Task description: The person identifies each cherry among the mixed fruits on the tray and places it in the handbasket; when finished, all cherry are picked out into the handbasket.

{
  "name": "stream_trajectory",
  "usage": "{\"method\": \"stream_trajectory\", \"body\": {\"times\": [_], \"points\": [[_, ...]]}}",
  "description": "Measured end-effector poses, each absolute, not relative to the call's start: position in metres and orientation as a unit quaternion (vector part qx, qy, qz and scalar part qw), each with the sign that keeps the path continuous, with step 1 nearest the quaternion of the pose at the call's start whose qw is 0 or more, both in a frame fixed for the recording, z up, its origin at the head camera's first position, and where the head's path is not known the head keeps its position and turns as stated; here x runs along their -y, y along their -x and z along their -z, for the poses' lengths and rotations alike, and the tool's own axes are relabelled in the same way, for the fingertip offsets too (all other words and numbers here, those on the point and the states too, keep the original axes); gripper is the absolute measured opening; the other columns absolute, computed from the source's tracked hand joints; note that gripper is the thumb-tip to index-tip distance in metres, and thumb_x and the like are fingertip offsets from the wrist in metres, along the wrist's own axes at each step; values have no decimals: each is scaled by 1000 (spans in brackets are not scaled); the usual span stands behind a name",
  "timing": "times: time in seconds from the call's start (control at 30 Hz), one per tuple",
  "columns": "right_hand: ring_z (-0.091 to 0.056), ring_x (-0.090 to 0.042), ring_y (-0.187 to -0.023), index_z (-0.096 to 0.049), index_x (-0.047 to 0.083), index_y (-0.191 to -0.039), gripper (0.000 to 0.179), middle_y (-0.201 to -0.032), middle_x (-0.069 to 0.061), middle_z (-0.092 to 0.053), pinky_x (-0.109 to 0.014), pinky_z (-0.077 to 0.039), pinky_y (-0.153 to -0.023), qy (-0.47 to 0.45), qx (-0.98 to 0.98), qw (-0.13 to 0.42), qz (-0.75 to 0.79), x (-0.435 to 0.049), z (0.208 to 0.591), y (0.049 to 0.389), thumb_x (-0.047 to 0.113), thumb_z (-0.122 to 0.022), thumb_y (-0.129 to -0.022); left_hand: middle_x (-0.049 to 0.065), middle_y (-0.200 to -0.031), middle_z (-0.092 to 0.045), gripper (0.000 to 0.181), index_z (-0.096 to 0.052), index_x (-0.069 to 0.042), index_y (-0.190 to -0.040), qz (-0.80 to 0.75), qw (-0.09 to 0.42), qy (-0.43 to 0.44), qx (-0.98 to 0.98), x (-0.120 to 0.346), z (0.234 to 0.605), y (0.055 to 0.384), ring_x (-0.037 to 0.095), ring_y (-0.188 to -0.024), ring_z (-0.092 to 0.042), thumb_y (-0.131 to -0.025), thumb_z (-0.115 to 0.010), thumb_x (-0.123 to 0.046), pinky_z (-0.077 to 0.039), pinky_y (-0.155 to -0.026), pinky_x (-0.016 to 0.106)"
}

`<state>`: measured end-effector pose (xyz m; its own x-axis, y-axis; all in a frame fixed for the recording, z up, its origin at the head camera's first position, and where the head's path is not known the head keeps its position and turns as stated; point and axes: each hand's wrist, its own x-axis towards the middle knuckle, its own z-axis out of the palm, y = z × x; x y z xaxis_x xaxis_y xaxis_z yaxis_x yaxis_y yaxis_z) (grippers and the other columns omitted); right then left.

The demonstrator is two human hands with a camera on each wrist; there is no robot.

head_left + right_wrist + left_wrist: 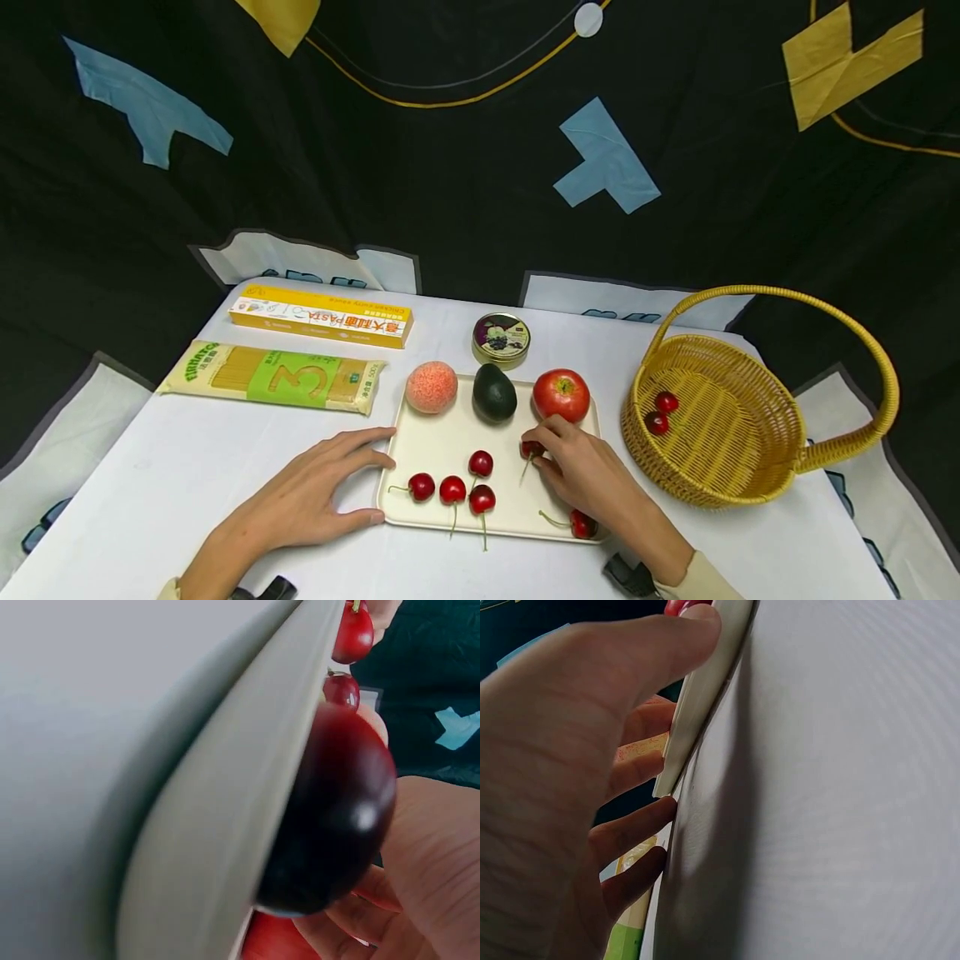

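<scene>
My right hand (588, 471) pinches a dark red cherry (532, 448) over the right part of a cream tray (435, 437), the stem hanging down. Below that wrist another cherry (583, 524) lies in the tray's near right corner; up close in the right wrist view, this cherry (330, 817) hides part of the hand. Fingers spread, my left hand (318, 492) rests against the tray's left edge, its thumb by the near corner. Several more cherries (452, 490) with stems lie along the near side. A peach (431, 387), an avocado (494, 392) and a red apple (561, 395) line the far side.
Right of the tray stands a yellow wicker basket (783, 429) with a tall handle; two cherries (662, 413) are inside. A round tin (501, 337) sits behind the tray. At the back left lie a pasta box (322, 317) and a spaghetti bag (273, 375).
</scene>
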<state>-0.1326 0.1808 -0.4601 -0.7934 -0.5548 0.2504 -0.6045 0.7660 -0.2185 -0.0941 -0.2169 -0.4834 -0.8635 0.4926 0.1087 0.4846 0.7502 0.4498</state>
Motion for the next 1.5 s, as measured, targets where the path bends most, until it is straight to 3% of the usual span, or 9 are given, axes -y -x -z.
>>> {"method": "stream_trajectory", "body": {"times": [0.27, 0.67, 0.9, 1.03, 1.5], "points": [[-58, -4, -76, -77, 22, -119, 31, -111, 4, -68, -22, -56, -65, -298, 937, 92, -157, -191, 447, 127, 21, -89, -91, -11, -163, -49, 47, -68, -44, -128, -238, 10, -263, -935, 217, 484, 94, 24, -146, -52, -88, -81, -65, -50, -113, 59], [-69, -13, -84, -75, 18, -122, 45, -111, 1, -72, -27, -63, -70, -277, 928, 167, -187, -224, 419, 123, 12, -95, -82, -11, -163, -50, 46, -69, -44, -127, -238, 11, -259, -936, 217, 482, 95, 24, -146, -52, -88, -80, -66, -50, -114, 59], [-64, -12, -80, -75, 13, -120, 41, -108, -1, -71, -28, -59, -63, -273, 915, 221, -199, -248, 409, 128, 8, -93, -83, -12, -163, -49, 46, -69, -45, -127, -240, 12, -259, -935, 217, 483, 95, 24, -146, -53, -88, -79, -67, -50, -113, 59], [-71, -18, -85, -75, 12, -122, 42, -110, -4, -71, -36, -66, -67, -241, 925, 221, -196, -259, 405, 130, 6, -92, -84, -12, -163, -49, 46, -69, -45, -127, -240, 8, -264, -934, 217, 484, 95, 23, -146, -52, -89, -79, -67, -50, -113, 59], [-73, -25, -85, -74, 12, -124, 44, -109, -7, -73, -44, -66, -67, -188, 940, 220, -181, -297, 417, 136, 5, -91, -84, -11, -163, -49, 46, -69, -45, -127, -240, 19, -256, -936, 217, 483, 95, 25, -146, -52, -88, -81, -66, -49, -114, 60]]}}
